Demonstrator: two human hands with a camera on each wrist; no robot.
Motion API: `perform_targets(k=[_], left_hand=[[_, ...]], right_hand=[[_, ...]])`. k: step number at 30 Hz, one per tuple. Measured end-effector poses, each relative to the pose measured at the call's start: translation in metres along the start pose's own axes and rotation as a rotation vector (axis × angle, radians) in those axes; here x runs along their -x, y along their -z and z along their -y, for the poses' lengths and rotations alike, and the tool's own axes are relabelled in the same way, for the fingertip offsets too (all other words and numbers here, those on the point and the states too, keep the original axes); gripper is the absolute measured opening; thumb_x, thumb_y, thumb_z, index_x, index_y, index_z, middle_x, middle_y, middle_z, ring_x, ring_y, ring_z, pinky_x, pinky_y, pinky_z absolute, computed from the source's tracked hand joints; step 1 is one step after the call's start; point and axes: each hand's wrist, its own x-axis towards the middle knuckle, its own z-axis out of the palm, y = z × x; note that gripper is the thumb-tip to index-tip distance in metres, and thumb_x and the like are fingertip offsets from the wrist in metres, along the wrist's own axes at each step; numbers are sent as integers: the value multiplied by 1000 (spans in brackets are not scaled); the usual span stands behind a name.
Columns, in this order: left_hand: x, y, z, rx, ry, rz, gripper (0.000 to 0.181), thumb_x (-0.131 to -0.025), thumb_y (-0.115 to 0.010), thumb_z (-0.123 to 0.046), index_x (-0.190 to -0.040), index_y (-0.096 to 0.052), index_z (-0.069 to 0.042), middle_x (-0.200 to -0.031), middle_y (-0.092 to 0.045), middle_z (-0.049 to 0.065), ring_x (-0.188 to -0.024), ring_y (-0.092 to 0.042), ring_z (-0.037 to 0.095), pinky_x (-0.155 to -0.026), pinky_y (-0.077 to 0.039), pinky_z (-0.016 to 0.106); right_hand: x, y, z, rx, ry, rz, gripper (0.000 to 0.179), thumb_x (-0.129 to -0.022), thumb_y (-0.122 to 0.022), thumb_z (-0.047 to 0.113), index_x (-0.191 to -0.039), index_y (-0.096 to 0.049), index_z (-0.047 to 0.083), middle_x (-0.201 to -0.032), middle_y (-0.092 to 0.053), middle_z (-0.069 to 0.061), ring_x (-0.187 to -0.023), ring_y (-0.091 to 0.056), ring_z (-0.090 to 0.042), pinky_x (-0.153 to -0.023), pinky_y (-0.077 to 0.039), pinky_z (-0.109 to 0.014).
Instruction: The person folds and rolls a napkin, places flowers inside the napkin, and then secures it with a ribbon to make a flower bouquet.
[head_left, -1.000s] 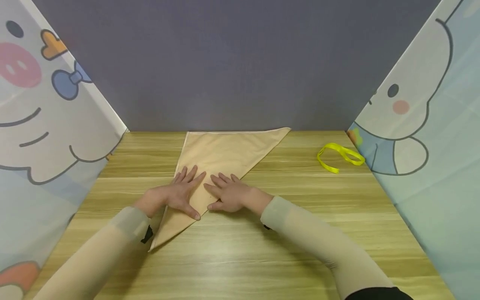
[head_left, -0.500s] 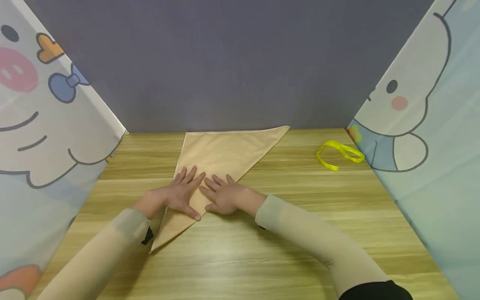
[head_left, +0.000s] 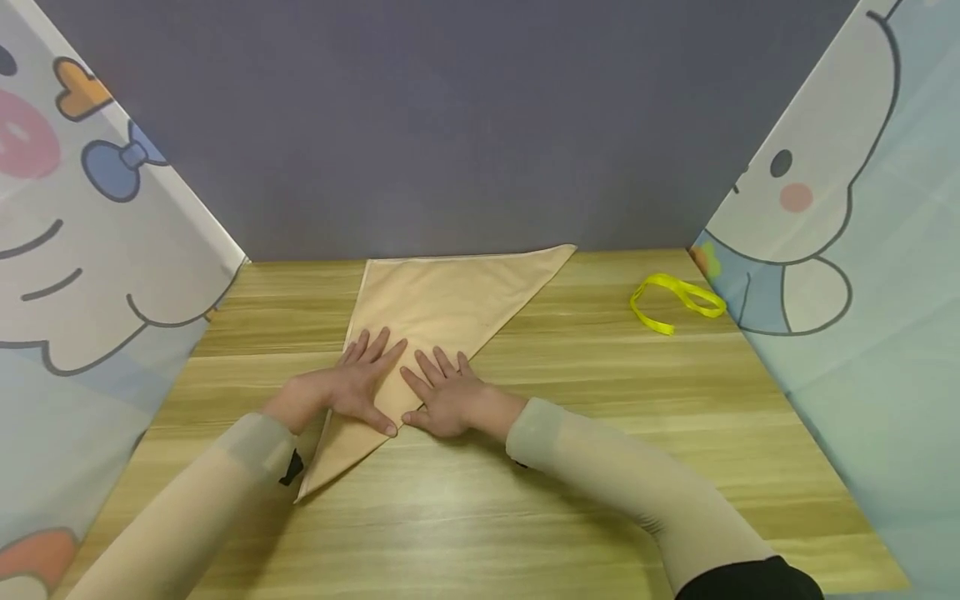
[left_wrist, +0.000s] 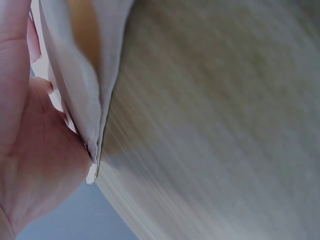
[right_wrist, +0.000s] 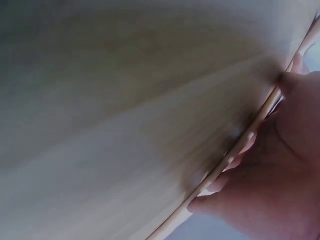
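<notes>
A beige cloth point(head_left: 450, 292), folded into a triangle, lies on the wooden table with its long folded edge running from the near left to the far right. My left hand point(head_left: 348, 387) rests on its lower left part, fingers spread and thumb tip at the folded edge. Just to the right, my right hand point(head_left: 450, 400) lies spread across the same edge, fingertips on the fabric. In the left wrist view, the cloth's layered edge point(left_wrist: 100, 100) shows beside the palm. The right wrist view shows fingers point(right_wrist: 215, 202) along the thin edge of the fabric.
A loop of yellow ribbon point(head_left: 678, 296) lies at the back right of the wooden table point(head_left: 600, 517). A grey panel point(head_left: 465, 125) stands behind the table, and cartoon-printed sheets point(head_left: 862, 250) rise on both sides.
My right hand has slid a little toward the left and nearer along the folded edge, its fingers now more spread. The left hand stays in place on the cloth.
</notes>
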Motion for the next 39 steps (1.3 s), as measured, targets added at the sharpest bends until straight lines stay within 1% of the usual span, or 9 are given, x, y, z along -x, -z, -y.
perform_targets(k=[6,10,15,22,26,32,35,39], left_hand=[[0,1,1,5,7,0,156,-71,-94,-73,-177,0,-9,-179,20,31,-161,22,64,-127,3,82],[-3,0,2,3,-6,1,156,-71,-94,-73,-177,1,-9,-178,20,32,-160,22,65,-127,4,82],[-3,3,0,-2,-19,-6,155,-72,-94,-72,-177,0,-7,-178,19,34,-160,21,66,-128,5,80],[-1,4,-1,43,-18,-4,158,-68,-96,-71,-177,0,-9,-178,19,34,-160,23,65,-127,4,82],[0,2,-1,36,-12,-7,160,-66,-97,-73,-177,0,-10,-179,19,31,-161,23,64,-128,3,81],[2,1,1,82,-33,-15,159,-67,-98,-69,-177,0,-10,-178,20,33,-159,25,65,-126,7,82],[2,1,0,81,-26,-8,158,-68,-98,-69,-177,0,-10,-179,21,31,-160,25,63,-127,8,80],[2,-1,-1,64,-15,-10,156,-70,-98,-67,-177,0,-10,-179,21,30,-161,23,62,-128,5,80]], right_hand=[[-8,2,1,-20,-84,-31,90,-110,-26,78,-178,3,27,-185,17,-9,-170,17,-42,-136,3,-66],[-10,4,-9,-13,-111,-10,90,-109,-27,78,-177,8,31,-184,22,-7,-169,21,-39,-136,6,-66],[-8,11,-32,-54,-140,-13,92,-109,-28,78,-176,12,30,-182,27,-9,-168,25,-36,-136,11,-62],[-7,16,-71,-98,-172,-38,95,-108,-29,81,-176,13,29,-181,27,-13,-168,26,-37,-136,12,-60],[-7,18,-92,-129,-189,-55,100,-105,-31,84,-176,13,29,-181,28,-14,-168,27,-36,-136,13,-61],[-8,22,-121,-130,-228,-77,108,-101,-33,90,-176,13,27,-181,27,-16,-169,24,-37,-136,9,-65],[-7,24,-134,-125,-246,-79,108,-101,-32,89,-176,13,26,-181,26,-18,-169,23,-38,-135,10,-67],[-6,28,-150,-126,-261,-81,108,-103,-32,88,-176,14,23,-181,25,-20,-169,22,-39,-134,10,-69]])
